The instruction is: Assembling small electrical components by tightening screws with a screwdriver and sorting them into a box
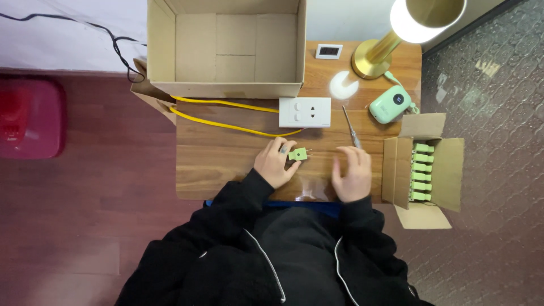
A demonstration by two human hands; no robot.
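One head camera looks straight down on the wooden table (226, 164) from well above.

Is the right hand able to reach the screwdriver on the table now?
Probably yes. The right hand lies flat on the table, and the screwdriver is just ahead of its fingers, with nothing between them.

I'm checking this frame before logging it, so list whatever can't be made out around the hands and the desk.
- Head view: the small green plug in the left hand is too small to count its prongs.
- Head view: the right hand is blurred; whether it touches the screwdriver is unclear.
- Head view: lamp glare washes out its shade.
- Head view: the green plugs in the small box overlap; their count is uncertain.
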